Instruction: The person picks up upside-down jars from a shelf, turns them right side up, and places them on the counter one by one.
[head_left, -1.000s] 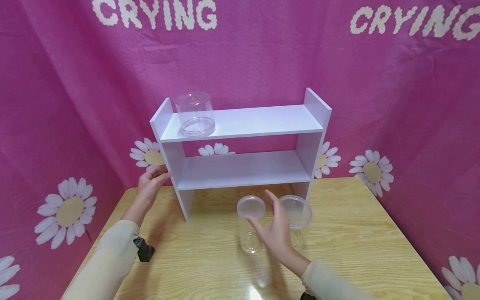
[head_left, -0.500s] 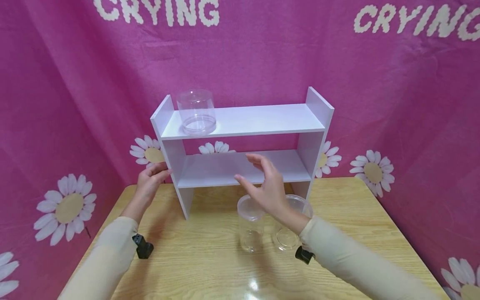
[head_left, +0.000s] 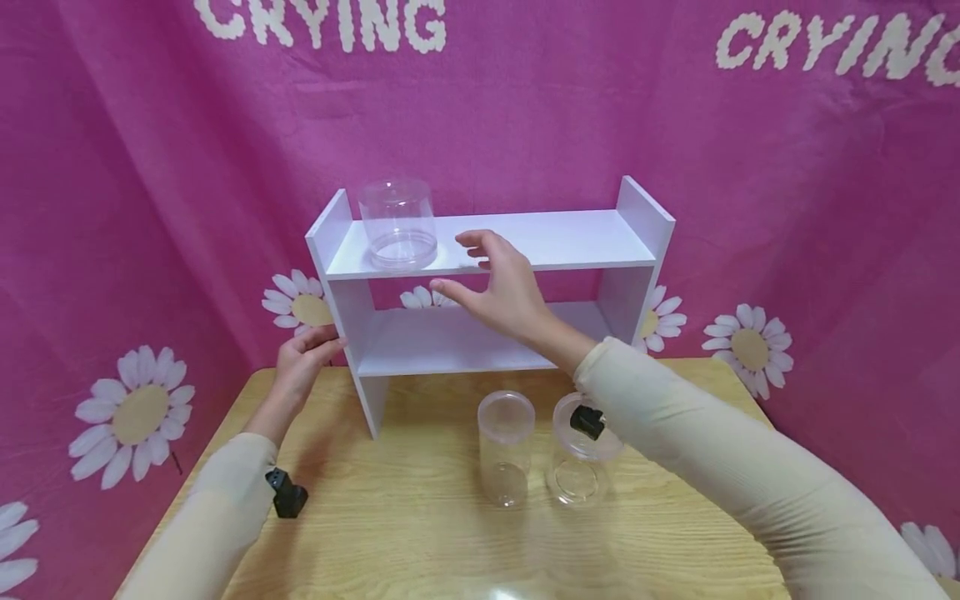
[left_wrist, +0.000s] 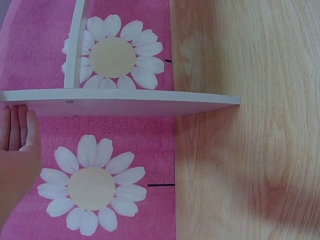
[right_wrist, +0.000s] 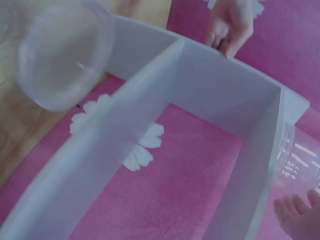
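A white two-tier shelf (head_left: 450, 346) stands on the wooden table. My left hand (head_left: 298, 367) rests against the outside of its left side panel; in the left wrist view the fingers (left_wrist: 22, 125) are straight and touch that panel. A clear, wide plastic jar (head_left: 397, 223) stands at the left end of the top tier. My right hand (head_left: 506, 287) is in front of the shelf, just right of that jar, fingers spread from the thumb and holding nothing. The right wrist view shows the hand (right_wrist: 300, 217) close to the jar (right_wrist: 300, 155), with a gap between them.
Two clear lidded jars stand on the table before the shelf: a tall narrow jar (head_left: 507, 454) and a wider jar (head_left: 573, 483), partly hidden by the right wrist camera (head_left: 587, 422). A pink flowered cloth (head_left: 525, 108) hangs behind and beside the table (head_left: 420, 517).
My right hand has moved from the jars on the table up and leftward to the top tier. The left hand has stayed at the shelf's side, and the jars have not moved.
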